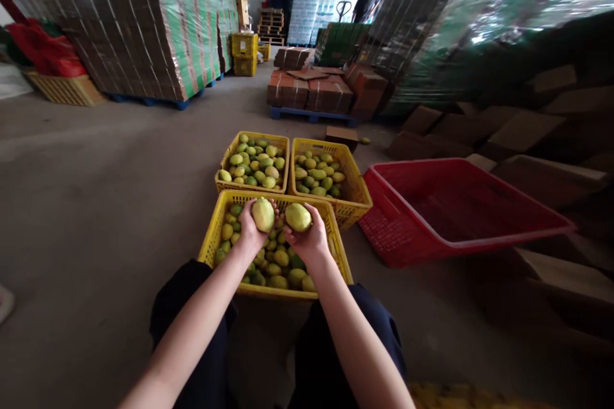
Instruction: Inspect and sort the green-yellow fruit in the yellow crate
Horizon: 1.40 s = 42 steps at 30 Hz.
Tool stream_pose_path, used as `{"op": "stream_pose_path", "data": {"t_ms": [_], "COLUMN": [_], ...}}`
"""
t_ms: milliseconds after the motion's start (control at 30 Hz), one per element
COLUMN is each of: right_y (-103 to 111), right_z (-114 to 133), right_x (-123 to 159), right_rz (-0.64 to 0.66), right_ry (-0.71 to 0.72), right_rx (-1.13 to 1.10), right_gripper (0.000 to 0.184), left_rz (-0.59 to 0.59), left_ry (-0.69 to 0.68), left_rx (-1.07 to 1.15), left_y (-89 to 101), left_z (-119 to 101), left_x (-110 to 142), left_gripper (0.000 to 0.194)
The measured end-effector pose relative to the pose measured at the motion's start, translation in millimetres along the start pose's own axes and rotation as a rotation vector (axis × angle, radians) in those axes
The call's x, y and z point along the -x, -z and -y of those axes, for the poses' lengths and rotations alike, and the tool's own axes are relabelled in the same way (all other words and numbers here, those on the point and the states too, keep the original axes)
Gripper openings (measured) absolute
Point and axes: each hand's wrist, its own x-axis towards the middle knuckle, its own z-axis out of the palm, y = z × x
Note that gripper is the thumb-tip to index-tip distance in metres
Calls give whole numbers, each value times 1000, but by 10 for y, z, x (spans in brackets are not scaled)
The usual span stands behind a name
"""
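Note:
My left hand point(254, 223) is closed around a pale yellow-green oval fruit point(263, 214) with a small knob at its top. Beside it, my right hand point(307, 233) grips a second yellow-green fruit point(298, 217), rounder from this side. Both are held a little apart, above a yellow slotted crate point(210, 236) that stands between my knees. Loose green and yellow fruits point(278, 268) of the same sort fill much of that crate; my hands and forearms hide part of them.
Two more yellow crates, a left one point(218, 169) and a right one point(362, 195), hold similar fruit just beyond. A large red basket point(398, 217) stands to the right, near scattered cardboard boxes point(508, 131). Flattened cartons point(307, 92) lie on a blue pallet. A person point(367, 3) is far back.

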Motion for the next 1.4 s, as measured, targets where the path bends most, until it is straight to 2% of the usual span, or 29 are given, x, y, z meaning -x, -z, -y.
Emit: {"op": "stream_pose_path", "data": {"t_ms": [233,367,500,600,733,933,1133,1400], "right_y": [-120,-112,-101,-88,-67,-126,-151,-154], "right_z": [-54,-85,-62,3,60,-6,-31,-27], "right_x": [15,47,74,66,37,36,-2,-10], "right_rz": [7,131,286,329,259,121,105,2], "right_ry": [76,158,279,325,385,573,543,596], "right_rx": [-13,-12,97,161,165,192,123,181], "right_gripper": [28,27,24,20,15,11,13,13], "left_rz": [41,134,221,250,211,188,192,110], "left_ry": [11,8,-7,-51,-149,-175,-175,-147], "left_rx": [-109,-124,-137,-129,-107,-155,-140,-29], "left_y": [-88,-85,-87,-110,-144,-174,-186,-170], "left_z": [-38,-61,-103,-120,-95,-32,-38,1], "left_x": [71,123,153,155,146,159,169,94], "left_gripper": [22,21,27,27,25,28,31,25]}}
